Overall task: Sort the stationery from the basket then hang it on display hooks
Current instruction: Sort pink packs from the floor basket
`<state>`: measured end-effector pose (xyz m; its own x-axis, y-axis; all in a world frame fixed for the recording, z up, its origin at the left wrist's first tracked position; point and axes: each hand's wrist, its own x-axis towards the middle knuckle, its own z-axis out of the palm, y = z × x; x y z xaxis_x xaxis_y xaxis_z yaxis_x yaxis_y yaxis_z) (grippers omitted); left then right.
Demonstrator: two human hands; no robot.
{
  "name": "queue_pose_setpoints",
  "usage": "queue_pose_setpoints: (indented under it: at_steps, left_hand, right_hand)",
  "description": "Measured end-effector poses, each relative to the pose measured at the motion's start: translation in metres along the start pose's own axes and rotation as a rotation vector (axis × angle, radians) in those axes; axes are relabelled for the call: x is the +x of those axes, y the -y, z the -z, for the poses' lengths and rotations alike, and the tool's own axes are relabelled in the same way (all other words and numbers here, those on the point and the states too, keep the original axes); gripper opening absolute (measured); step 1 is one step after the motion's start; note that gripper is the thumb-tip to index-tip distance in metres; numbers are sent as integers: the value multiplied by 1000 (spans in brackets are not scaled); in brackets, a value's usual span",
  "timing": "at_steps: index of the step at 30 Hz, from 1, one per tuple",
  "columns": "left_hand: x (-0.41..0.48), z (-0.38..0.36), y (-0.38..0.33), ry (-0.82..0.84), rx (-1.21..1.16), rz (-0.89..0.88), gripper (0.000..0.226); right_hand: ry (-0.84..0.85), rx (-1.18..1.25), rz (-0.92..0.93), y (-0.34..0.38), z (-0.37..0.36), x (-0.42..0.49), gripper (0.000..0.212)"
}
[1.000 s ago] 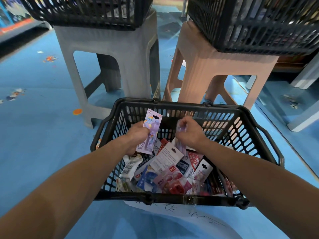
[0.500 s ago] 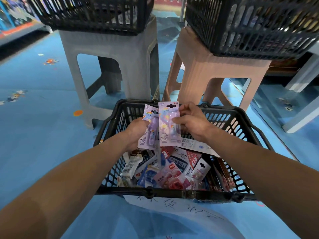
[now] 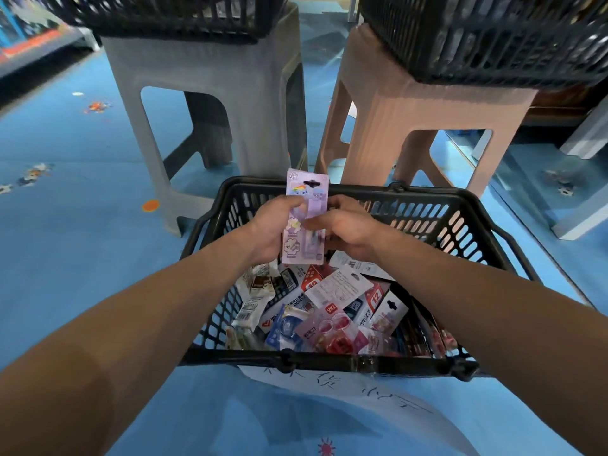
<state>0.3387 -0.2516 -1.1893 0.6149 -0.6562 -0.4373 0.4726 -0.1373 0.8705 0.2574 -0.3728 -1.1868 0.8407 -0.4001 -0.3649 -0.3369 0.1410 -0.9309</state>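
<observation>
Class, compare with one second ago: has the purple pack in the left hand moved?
Yes. The purple pack rose: its top now pokes above the far rim of the basket; earlier it sat below.

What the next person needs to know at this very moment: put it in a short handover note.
Left hand: grips the purple pony pack upright above the basket; it may be more than one card stacked.
Right hand: pinches the same pack at its right edge.
Things: the mixed stationery lies loose in the basket on the blue floor. No display hooks are in view.
Done: this pack is lifted out.
Left: sort the remaining stationery, then hang everything on the hooks.
</observation>
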Motion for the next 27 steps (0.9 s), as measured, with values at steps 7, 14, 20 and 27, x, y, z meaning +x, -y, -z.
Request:
queue_pose_setpoints:
  at_steps: [7, 14, 20, 27]
  left_hand:
    - [10, 31, 23, -268, 829, -4, 18]
    - [9, 47, 37, -62, 1396, 143, 45]
    - [14, 22, 38, -2, 1045, 58, 69]
    - [13, -45, 26, 163, 297, 23, 42]
  right_hand:
    - [-27, -149, -83, -8, 26, 2, 30]
    - [-51, -245, -52, -10, 48, 1, 36]
    - [-14, -210, -69, -10, 60, -5, 33]
    - [99, 86, -37, -13, 68, -8, 43]
